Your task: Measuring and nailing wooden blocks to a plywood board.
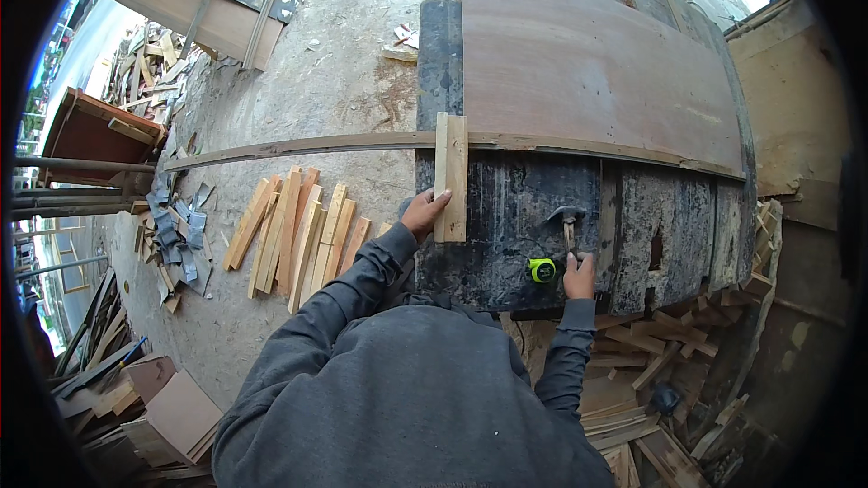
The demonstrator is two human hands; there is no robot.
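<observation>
My left hand (426, 214) grips the near part of a short wooden block (453, 176), its fingers on the block's left side. The block lies across a long thin wooden batten (348, 143) that runs sideways over the dark, worn bench top (506, 217). In my right hand (579, 276) is a claw hammer (568, 220), held by its handle with the head pointing away from me, over the bench. Just left of that hand, a lime-green tape measure (542, 270) rests on the bench top.
A large plywood sheet (597, 72) covers the bench's far side. Cut wood strips (303, 235) lie on the floor to the left. Offcuts (651, 343) are heaped below the bench at right. Metal pipes (77, 185) stick in from the left, near a scrap pile (176, 226).
</observation>
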